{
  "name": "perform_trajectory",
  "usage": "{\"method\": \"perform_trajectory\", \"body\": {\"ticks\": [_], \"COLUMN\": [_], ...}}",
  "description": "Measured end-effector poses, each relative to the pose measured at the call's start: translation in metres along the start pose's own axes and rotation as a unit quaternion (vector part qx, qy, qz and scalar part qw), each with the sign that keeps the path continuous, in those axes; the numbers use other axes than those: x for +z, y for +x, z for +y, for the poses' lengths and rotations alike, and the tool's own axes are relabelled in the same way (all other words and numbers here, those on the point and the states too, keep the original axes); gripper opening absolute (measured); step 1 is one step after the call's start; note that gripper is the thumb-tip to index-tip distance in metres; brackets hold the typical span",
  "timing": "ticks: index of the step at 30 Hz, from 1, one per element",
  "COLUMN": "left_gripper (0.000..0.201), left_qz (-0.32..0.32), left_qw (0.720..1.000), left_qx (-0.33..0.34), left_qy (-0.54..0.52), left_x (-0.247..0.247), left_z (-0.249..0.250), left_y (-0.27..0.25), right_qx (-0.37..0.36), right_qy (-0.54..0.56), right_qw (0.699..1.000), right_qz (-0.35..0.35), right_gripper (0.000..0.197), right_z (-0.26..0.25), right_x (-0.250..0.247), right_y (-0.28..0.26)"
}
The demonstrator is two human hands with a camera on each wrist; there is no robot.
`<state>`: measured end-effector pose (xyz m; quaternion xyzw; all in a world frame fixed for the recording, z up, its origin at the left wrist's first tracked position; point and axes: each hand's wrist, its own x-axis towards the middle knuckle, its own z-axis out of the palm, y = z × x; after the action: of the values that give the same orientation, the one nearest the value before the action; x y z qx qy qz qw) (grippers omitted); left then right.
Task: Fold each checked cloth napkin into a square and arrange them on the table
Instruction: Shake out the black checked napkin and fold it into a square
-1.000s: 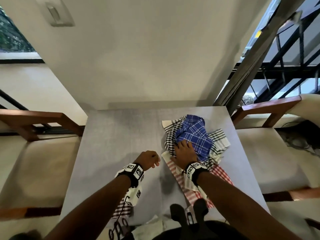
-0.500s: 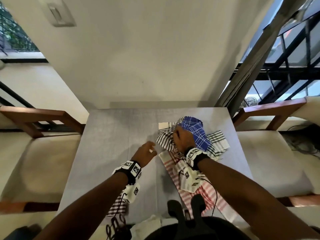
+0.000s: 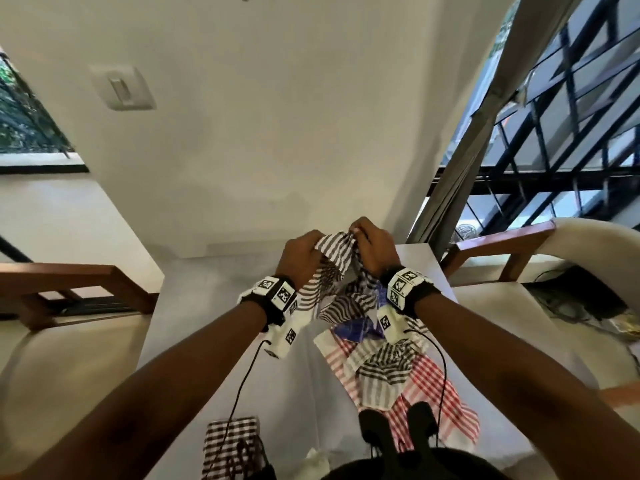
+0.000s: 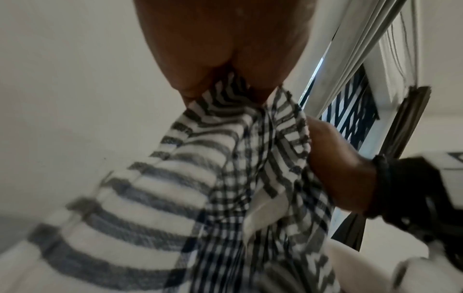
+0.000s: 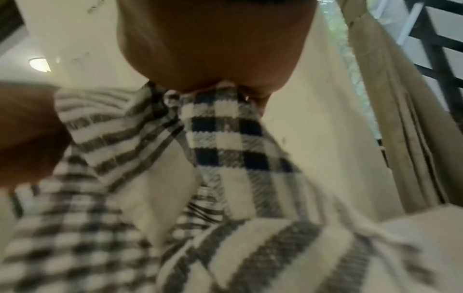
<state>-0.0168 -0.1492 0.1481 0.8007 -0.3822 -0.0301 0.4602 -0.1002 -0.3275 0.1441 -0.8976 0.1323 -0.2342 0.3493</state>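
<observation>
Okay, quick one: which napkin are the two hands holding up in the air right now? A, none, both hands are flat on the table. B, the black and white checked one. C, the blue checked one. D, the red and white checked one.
B: the left hand and right hand both pinch the top edge of the black and white checked napkin, raised above the table, while the red and white napkin lies below.

Grey table (image 3: 221,341): red checked napkin (image 3: 426,386), folded dark-checked napkin (image 3: 230,441).
</observation>
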Motion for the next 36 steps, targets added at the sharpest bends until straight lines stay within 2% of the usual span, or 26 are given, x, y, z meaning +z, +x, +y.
{"method": "perform_trajectory", "body": {"ticks": [2,4,7,9,11,13,14,16,18,20,22,24,26,28,32,36], "left_gripper": [0.021,0.015,0.02,0.023,0.019,0.014,0.012,0.012,0.019,0.026,0.031,0.032,0.031,0.03,0.03,0.034], "left_qz": [0.015,0.004,-0.052,-0.059,-0.056,-0.054,-0.055,-0.048,-0.019,-0.011,-0.041,-0.06,-0.039,-0.033,-0.088,-0.116], "left_qw": [1.0,0.997,0.978,0.978,0.985,0.988,0.988,0.984,0.973,0.969,0.972,0.974,0.98,0.984,0.982,0.976], "left_qx": [-0.015,-0.03,-0.009,-0.025,-0.065,-0.091,-0.095,-0.097,-0.117,-0.145,-0.151,-0.151,-0.148,-0.119,-0.078,-0.063], "left_qy": [0.01,0.076,0.203,0.201,0.151,0.112,0.107,0.143,0.196,0.198,0.177,0.158,0.131,0.126,0.147,0.173], "left_x": [-0.016,-0.03,-0.052,-0.067,-0.082,-0.096,-0.102,-0.113,-0.122,-0.132,-0.14,-0.151,-0.164,-0.178,-0.2,-0.22], "left_z": [0.009,0.014,0.015,0.012,0.007,0.001,-0.001,-0.003,-0.003,-0.003,0.0,0.002,0.003,0.002,-0.006,-0.02], "left_y": [0.012,0.024,0.031,0.034,0.035,0.035,0.033,0.029,0.026,0.025,0.028,0.03,0.028,0.025,0.019,0.01], "right_qx": [-0.035,-0.106,-0.177,-0.18,-0.183,-0.202,-0.207,-0.2,-0.205,-0.24,-0.229,-0.191,-0.167,-0.186,-0.25,-0.227], "right_qy": [-0.041,-0.086,-0.124,-0.125,-0.138,-0.191,-0.21,-0.176,-0.117,-0.138,-0.179,-0.161,-0.118,-0.126,-0.142,-0.19], "right_qw": [0.998,0.99,0.976,0.976,0.972,0.956,0.95,0.959,0.967,0.954,0.948,0.958,0.965,0.957,0.929,0.928], "right_qz": [0.018,0.044,0.036,0.001,-0.051,-0.097,-0.107,-0.099,-0.095,-0.112,-0.129,-0.144,-0.163,-0.185,-0.231,-0.227], "right_gripper": [0.04,0.055,0.061,0.049,0.039,0.036,0.032,0.028,0.043,0.063,0.069,0.058,0.046,0.041,0.027,0.018], "right_z": [-0.017,-0.035,-0.067,-0.082,-0.09,-0.092,-0.092,-0.096,-0.11,-0.134,-0.152,-0.163,-0.172,-0.178,-0.182,-0.174], "right_x": [0.005,0.01,0.019,0.022,0.024,0.025,0.025,0.029,0.038,0.05,0.059,0.067,0.07,0.07,0.056,0.035], "right_y": [-0.002,-0.002,0.006,0.014,0.021,0.025,0.027,0.027,0.024,0.023,0.028,0.038,0.047,0.053,0.07,0.09]}}
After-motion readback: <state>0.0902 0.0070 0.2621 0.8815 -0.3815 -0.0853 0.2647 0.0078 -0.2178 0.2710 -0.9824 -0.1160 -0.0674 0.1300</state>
